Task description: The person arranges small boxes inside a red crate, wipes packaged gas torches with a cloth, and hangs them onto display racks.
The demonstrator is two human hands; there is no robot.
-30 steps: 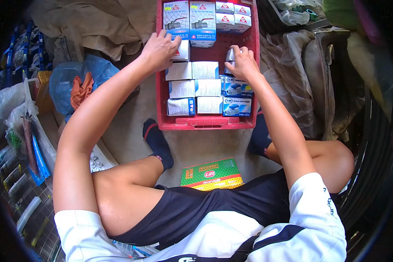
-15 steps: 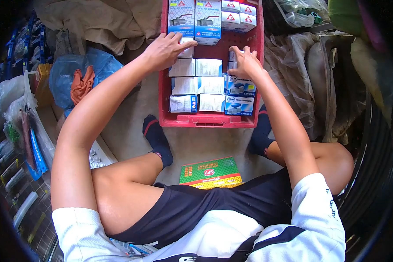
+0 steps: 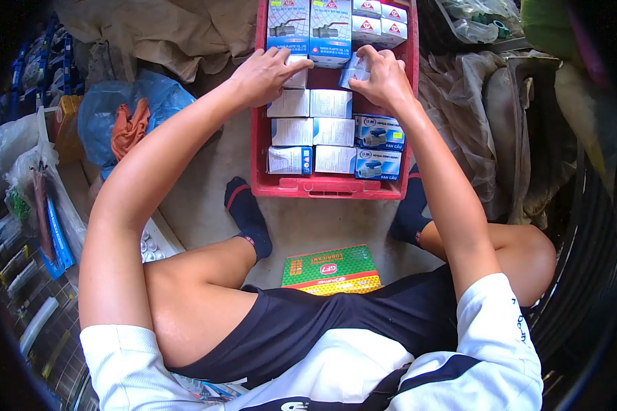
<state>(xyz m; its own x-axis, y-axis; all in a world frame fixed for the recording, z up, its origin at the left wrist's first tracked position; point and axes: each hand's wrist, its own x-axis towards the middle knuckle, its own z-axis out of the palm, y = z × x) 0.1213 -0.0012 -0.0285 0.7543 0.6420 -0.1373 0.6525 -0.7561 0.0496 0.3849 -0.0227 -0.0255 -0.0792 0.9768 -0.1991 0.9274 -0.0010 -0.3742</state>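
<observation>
A red crate (image 3: 329,186) holds several small boxes. My right hand (image 3: 384,77) grips a small blue and white box (image 3: 353,70) between thumb and fingers, near the crate's right side. My left hand (image 3: 266,75) rests with its fingers apart on a small white box (image 3: 296,81) at the left side, partly hidden by the hand. Two tall ball-valve boxes (image 3: 330,31) stand side by side beyond my hands. Rows of white boxes (image 3: 334,131) and two blue valve boxes (image 3: 378,164) fill the near part.
Small white boxes with red triangles (image 3: 380,27) sit at the crate's far right. A green and yellow box (image 3: 332,270) lies between my legs. Blue plastic with an orange cloth (image 3: 130,129) is at left, brown sheeting (image 3: 459,123) at right.
My right hand has moved left and slightly away from me with the small box, out from the crate's right wall. The crate has shifted slightly in view; my left hand stays by its box.
</observation>
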